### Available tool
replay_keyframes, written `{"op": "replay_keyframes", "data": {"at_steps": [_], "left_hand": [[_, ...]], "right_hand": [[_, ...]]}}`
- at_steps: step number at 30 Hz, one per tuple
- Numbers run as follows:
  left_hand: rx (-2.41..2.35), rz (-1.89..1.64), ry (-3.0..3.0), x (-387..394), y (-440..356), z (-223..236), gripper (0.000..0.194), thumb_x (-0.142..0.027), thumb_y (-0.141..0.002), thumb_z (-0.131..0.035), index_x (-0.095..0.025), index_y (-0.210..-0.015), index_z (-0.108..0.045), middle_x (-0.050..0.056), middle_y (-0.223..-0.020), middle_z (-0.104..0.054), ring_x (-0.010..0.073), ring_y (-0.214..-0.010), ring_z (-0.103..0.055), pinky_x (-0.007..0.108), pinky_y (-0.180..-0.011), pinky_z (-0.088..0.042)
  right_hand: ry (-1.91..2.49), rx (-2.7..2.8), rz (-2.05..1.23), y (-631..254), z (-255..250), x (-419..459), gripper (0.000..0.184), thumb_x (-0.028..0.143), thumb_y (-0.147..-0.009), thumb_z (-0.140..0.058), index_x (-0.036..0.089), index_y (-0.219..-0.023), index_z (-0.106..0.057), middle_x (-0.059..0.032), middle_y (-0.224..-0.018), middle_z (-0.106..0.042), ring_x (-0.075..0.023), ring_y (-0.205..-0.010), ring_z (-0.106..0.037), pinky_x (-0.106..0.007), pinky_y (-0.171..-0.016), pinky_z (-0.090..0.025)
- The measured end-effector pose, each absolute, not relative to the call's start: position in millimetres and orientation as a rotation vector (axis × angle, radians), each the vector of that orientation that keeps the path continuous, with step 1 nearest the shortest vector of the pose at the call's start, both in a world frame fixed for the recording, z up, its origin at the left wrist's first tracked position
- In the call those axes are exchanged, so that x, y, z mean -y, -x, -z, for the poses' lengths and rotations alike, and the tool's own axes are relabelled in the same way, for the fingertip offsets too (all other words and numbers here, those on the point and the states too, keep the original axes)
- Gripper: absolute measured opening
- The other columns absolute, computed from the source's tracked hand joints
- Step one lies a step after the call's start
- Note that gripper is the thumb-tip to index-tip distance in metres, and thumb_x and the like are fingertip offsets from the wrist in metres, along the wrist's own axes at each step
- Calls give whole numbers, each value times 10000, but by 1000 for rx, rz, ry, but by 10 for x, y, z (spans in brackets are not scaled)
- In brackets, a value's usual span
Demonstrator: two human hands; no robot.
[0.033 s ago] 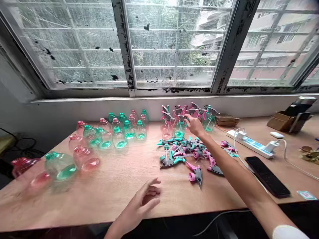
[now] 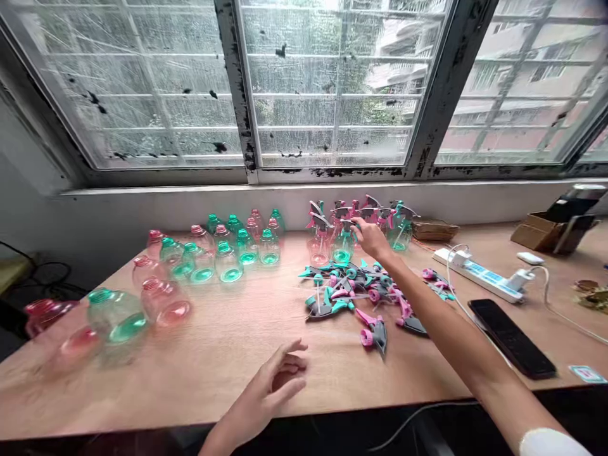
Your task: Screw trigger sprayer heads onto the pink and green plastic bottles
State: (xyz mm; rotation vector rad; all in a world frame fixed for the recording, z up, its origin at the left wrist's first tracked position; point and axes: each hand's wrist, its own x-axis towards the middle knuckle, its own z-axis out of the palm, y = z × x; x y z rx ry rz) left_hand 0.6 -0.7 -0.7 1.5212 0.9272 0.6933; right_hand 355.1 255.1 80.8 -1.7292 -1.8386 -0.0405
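Note:
My right hand [image 2: 369, 237] reaches to the back of the table, fingers closed on the grey head of a green spray bottle [image 2: 341, 248] standing upright. Around it stand several pink and green spray bottles with heads fitted, such as a pink spray bottle [image 2: 319, 249] just to the left. My left hand [image 2: 268, 386] hovers over the front of the table, loosely curled with thumb and fingers apart, holding nothing. In front of the bottles lies a pile of loose spray heads [image 2: 339, 288] in pink, teal and grey. One pink-and-grey spray head [image 2: 374, 334] lies nearer me.
Several open bottles without heads, among them a green bottle [image 2: 116, 315] and a pink bottle [image 2: 165, 302], stand at the left. At the right are a phone [image 2: 512, 337], a white power strip [image 2: 479, 273] with cables and a cardboard box [image 2: 539, 231]. Windows rise behind the table.

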Motion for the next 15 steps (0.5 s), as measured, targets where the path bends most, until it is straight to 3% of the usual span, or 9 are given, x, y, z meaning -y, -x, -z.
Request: {"op": "replay_keyframes", "data": {"at_steps": [8, 12, 15], "left_hand": [[-926, -731, -1562, 8, -4, 18, 491, -394, -1020, -662, -346, -1491, -533, 97, -1466, -648, 281, -1296, -665, 445, -1145, -517], [-960, -760, -1644, 2, -38, 56, 498, -405, -1012, -653, -314, -1491, -551, 114, -1413, -705, 281, -1261, -715, 436, -1103, -579], [-1057, -817, -1747, -40, 36, 0, 538, -466, -1011, -629, -275, -1507, -543, 132, -1334, -761, 296, -1190, -772, 427, -1023, -643]], "right_hand": [[1732, 1858, 33, -3482, -840, -2691, 340, 357, -1056, -683, 199, -1355, -646, -104, -1320, -712, -280, -1085, -737, -486, -921, -634], [1723, 1889, 13, -3500, -827, -2596, 507, 512, -1105, -508, 213, -1514, -525, -166, -1130, -818, -383, -1038, -769, -503, -887, -593], [1675, 1894, -6, -3576, -856, -2443, 658, 626, -1086, -430, 233, -1612, -400, -207, -1282, -785, -446, -1141, -742, -548, -917, -577]]}}
